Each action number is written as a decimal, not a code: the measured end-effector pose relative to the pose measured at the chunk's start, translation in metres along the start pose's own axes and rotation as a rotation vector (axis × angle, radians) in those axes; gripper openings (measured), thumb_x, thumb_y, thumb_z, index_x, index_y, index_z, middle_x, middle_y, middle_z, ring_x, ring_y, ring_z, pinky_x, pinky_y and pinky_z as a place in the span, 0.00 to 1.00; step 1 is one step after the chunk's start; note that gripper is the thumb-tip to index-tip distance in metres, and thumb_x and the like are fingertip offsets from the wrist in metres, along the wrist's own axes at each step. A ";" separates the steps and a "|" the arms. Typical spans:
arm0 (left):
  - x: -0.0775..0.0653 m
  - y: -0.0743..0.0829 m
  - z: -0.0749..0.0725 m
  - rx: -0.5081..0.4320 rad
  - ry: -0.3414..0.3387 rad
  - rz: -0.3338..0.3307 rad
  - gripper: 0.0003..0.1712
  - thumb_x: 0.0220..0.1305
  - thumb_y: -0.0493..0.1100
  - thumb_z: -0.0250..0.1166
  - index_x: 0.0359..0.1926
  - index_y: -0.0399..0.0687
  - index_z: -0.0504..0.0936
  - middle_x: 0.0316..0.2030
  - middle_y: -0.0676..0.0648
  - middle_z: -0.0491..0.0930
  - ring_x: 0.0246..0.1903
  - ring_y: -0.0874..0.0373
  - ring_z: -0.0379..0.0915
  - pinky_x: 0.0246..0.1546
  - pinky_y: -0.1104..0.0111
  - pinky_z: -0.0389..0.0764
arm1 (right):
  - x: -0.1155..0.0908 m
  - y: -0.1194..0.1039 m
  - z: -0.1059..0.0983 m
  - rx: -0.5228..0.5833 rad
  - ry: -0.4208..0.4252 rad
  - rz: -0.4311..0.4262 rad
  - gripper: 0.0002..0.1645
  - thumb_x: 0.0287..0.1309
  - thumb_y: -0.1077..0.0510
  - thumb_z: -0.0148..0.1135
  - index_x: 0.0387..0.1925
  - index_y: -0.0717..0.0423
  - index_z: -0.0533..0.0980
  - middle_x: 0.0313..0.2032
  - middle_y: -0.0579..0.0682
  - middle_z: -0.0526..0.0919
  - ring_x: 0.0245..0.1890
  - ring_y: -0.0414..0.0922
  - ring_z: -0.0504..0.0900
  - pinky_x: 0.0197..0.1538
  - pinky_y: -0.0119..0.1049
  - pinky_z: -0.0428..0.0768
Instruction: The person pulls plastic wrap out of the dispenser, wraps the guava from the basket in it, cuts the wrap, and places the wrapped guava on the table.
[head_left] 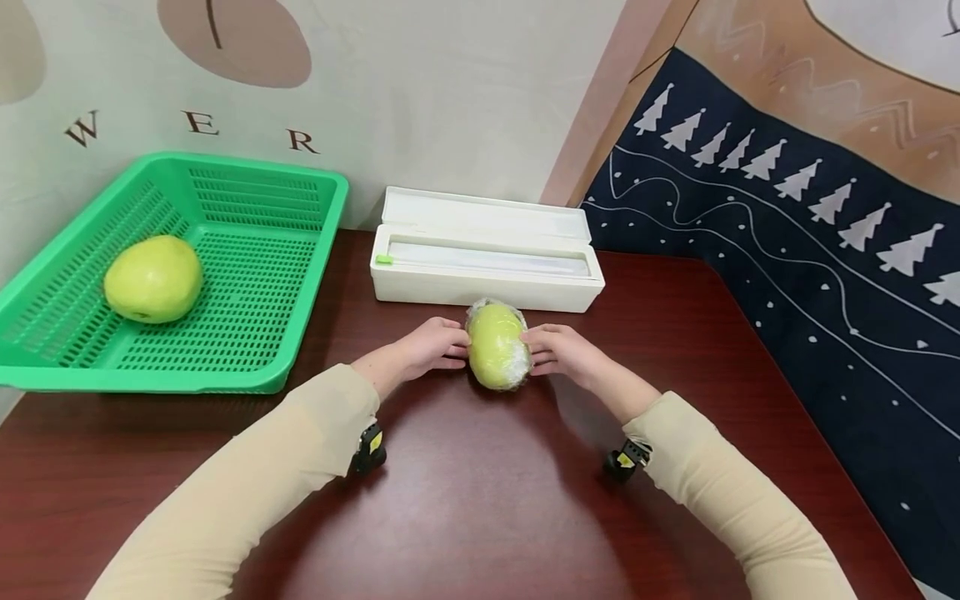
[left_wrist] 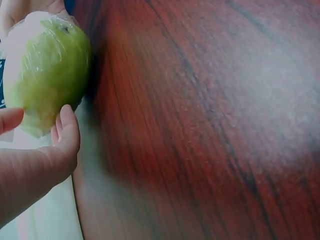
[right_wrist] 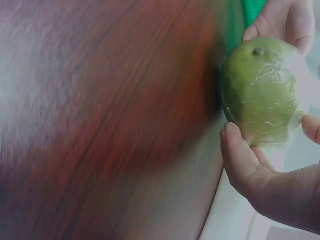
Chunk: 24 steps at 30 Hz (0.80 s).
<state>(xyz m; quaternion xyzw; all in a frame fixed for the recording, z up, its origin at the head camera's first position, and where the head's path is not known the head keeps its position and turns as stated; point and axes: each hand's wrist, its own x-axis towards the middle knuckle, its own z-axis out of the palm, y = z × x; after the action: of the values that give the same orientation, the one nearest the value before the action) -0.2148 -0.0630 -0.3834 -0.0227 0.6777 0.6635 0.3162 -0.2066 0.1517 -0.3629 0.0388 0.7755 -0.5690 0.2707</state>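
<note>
A yellow-green oval fruit (head_left: 495,346) wrapped in clear cling film is at the middle of the table, in front of the white box. My left hand (head_left: 431,348) holds its left side, and my right hand (head_left: 564,354) holds the other side. In the left wrist view, the thumb and fingers of that hand lie about the near end of the wrapped fruit (left_wrist: 55,70). The right wrist view shows the right fingers and thumb around it too, with a small stem nub on the fruit (right_wrist: 260,90). Whether its underside touches the table is hidden.
Behind the fruit stands a long white cling film box (head_left: 480,287) with its lid raised and a green slider at the left. A green plastic basket (head_left: 247,375) at the left holds another yellow-green fruit (head_left: 153,279). Printed cloths hang behind and along the right edge.
</note>
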 end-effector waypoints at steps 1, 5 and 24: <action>0.000 0.000 0.000 0.006 -0.007 -0.002 0.33 0.64 0.35 0.49 0.67 0.28 0.51 0.47 0.43 0.69 0.40 0.59 0.71 0.55 0.60 0.74 | -0.001 0.000 -0.001 -0.029 -0.002 0.000 0.26 0.63 0.54 0.49 0.56 0.69 0.65 0.34 0.47 0.75 0.31 0.37 0.78 0.43 0.36 0.81; 0.000 -0.002 0.004 0.077 -0.054 -0.018 0.30 0.68 0.43 0.51 0.66 0.31 0.56 0.50 0.42 0.69 0.45 0.54 0.72 0.54 0.60 0.76 | -0.002 -0.002 -0.002 -0.170 -0.016 0.001 0.31 0.64 0.47 0.48 0.56 0.69 0.69 0.36 0.50 0.78 0.32 0.37 0.78 0.40 0.36 0.82; 0.012 0.047 0.066 -0.134 -0.108 0.206 0.32 0.72 0.44 0.47 0.70 0.57 0.43 0.64 0.32 0.58 0.57 0.35 0.68 0.57 0.49 0.71 | -0.034 -0.021 -0.049 0.136 0.042 -0.209 0.35 0.70 0.49 0.37 0.63 0.76 0.55 0.36 0.39 0.76 0.37 0.31 0.77 0.44 0.25 0.77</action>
<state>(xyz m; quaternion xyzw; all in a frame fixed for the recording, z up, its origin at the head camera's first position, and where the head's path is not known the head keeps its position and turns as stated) -0.2190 0.0075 -0.3418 0.0618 0.6126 0.7364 0.2804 -0.2037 0.1973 -0.3185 -0.0122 0.7403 -0.6447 0.1904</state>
